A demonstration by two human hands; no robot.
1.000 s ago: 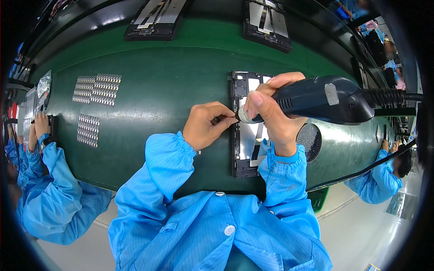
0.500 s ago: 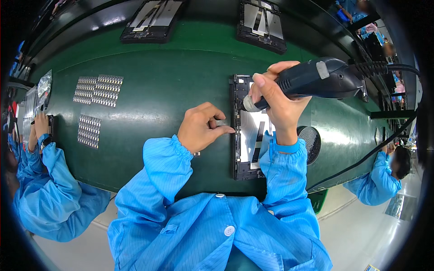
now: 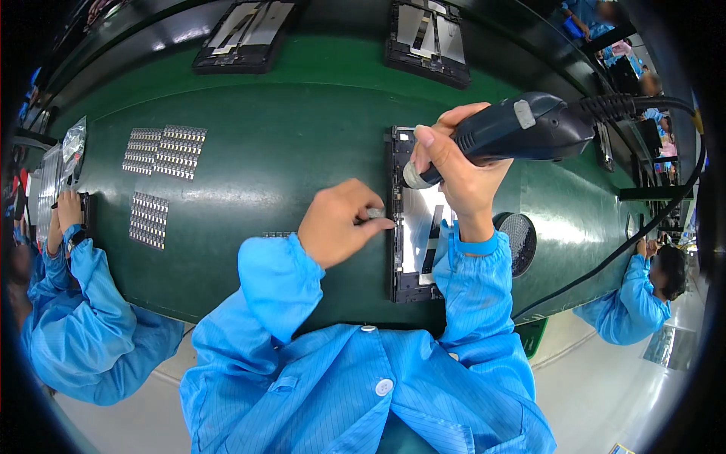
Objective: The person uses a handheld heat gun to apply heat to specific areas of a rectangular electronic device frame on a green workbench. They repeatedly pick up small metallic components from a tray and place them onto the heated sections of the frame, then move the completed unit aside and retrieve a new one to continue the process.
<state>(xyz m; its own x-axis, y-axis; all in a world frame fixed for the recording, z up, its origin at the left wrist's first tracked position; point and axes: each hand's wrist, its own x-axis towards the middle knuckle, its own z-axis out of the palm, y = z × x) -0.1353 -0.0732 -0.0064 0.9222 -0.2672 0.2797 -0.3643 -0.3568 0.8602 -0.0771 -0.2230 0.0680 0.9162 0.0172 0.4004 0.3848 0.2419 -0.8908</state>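
Observation:
My right hand (image 3: 470,178) is wrapped round a black corded hand-held tool (image 3: 522,127) with a pale, wrapped nose, its exact kind unclear. That nose sits over the upper left side of an opened tablet-like device (image 3: 405,288), which has a black frame, a silvery plate and a dark ribbon cable. My left hand (image 3: 338,219) is curled at the device's left edge, thumb tip against or just beside the frame. A small grey piece (image 3: 375,213) shows between its finger and thumb; what it is, I cannot make out. My right hand and the tool cover part of the device.
Sheets of small parts (image 3: 165,151) lie on the green table (image 3: 249,174) to the left. A round dark mesh-topped item (image 3: 517,244) sits right of my forearm. Two opened devices (image 3: 428,41) stand at the back. The tool's cable (image 3: 620,253) loops down the right. Co-workers sit either side.
My right hand and the tool have shifted slightly left. My left hand has turned a little, showing more of the grey piece. The two devices at the back have moved slightly left.

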